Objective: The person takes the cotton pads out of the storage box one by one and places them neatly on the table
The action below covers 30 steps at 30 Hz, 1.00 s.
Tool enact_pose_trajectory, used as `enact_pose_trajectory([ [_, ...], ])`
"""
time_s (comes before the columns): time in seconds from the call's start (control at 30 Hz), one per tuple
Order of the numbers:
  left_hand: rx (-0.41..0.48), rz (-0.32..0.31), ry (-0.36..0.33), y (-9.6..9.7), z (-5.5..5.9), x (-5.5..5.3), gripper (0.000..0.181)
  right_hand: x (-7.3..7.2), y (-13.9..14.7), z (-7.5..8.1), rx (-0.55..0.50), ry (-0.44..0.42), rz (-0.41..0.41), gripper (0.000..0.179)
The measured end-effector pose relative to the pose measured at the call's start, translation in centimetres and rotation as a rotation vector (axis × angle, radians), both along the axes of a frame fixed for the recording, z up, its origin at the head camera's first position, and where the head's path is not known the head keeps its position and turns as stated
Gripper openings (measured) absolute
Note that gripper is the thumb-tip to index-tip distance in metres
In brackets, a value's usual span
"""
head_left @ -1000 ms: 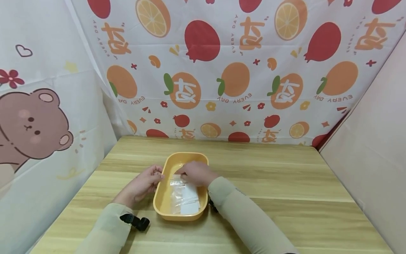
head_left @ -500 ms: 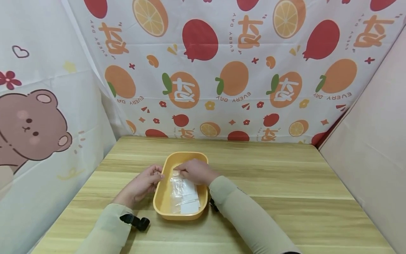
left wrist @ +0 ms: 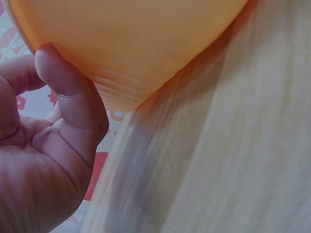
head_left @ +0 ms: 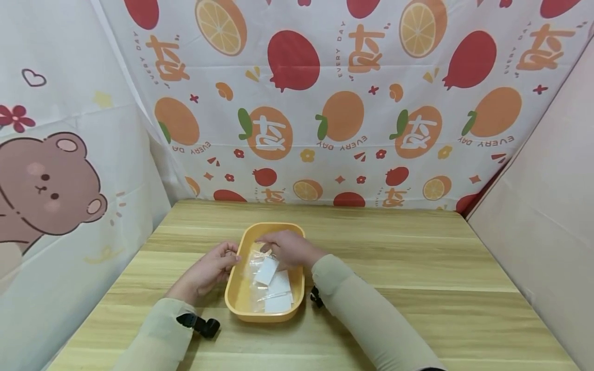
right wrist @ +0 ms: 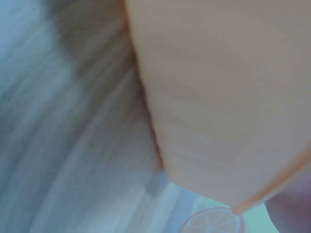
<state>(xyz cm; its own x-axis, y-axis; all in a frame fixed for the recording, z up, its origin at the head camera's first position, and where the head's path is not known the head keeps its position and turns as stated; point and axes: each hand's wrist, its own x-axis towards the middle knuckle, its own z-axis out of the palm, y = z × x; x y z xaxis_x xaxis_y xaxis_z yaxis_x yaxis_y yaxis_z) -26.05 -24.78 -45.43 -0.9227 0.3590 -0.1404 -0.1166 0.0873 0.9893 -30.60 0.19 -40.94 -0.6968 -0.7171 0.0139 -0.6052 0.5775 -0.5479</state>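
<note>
A yellow rounded tray point(head_left: 233, 304) sits on the wooden table, holding several small clear plastic bags with white cards point(head_left: 278, 303) that overlap one another. My left hand point(head_left: 211, 270) grips the tray's left rim between thumb and fingers. In the left wrist view, the left hand point(left wrist: 53, 131) has its fingers bent at the tray's wall point(left wrist: 146, 43). Reaching over the right rim, my right hand point(head_left: 292, 250) pinches the top of one clear bag with a white card point(head_left: 266, 271), which tilts above the others. The right wrist view shows mostly the tray's outer wall point(right wrist: 218, 97).
The wooden table point(head_left: 394, 288) spreads around the tray. A fruit-print cloth point(head_left: 297, 118) hangs behind it, with a bear-print cloth point(head_left: 51, 185) on the left and a plain pale panel point(head_left: 543, 216) on the right. Black straps point(head_left: 199, 324) circle the wrists.
My right hand has drawn back slightly toward the right and raised one bag, whose white card now tilts over the pile. The left hand stays on the tray's rim.
</note>
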Motion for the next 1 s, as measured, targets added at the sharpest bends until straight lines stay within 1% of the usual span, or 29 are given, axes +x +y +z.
enact_pose_trajectory([
  [0.1,-0.003,0.004,0.000,0.0,0.0,0.0,0.032,0.0,0.4,0.5,-0.029,-0.027,0.002,0.046],
  [0.17,-0.003,0.003,0.001,0.0,0.0,-0.1,0.032,0.0,0.8,1.0,-0.062,-0.073,-0.001,0.047],
  [0.23,-0.003,0.003,0.001,0.1,0.0,-0.1,0.032,0.0,1.2,1.4,-0.112,-0.144,-0.013,0.047],
  [0.37,-0.011,0.007,-0.003,0.1,0.0,-0.2,0.031,-0.1,2.3,2.3,-0.227,-0.324,-0.048,0.043],
  [0.47,-0.016,0.021,-0.012,0.1,-0.1,-0.2,0.030,-0.1,3.2,3.2,-0.283,-0.404,-0.054,0.041],
  [0.6,-0.017,0.028,-0.014,0.1,-0.1,-0.1,0.031,0.0,4.4,4.3,-0.315,-0.450,-0.038,0.040],
  [0.7,-0.002,0.021,-0.009,0.0,-0.1,-0.1,0.032,-0.2,5.4,4.8,-0.335,-0.475,-0.024,0.039],
  [0.83,0.023,0.014,-0.005,0.1,-0.2,0.1,0.033,-0.5,6.6,5.2,-0.350,-0.499,-0.018,0.037],
  [1.0,0.024,0.020,-0.005,0.1,-0.3,0.2,0.033,-0.8,8.4,5.5,-0.374,-0.529,-0.032,0.038],
])
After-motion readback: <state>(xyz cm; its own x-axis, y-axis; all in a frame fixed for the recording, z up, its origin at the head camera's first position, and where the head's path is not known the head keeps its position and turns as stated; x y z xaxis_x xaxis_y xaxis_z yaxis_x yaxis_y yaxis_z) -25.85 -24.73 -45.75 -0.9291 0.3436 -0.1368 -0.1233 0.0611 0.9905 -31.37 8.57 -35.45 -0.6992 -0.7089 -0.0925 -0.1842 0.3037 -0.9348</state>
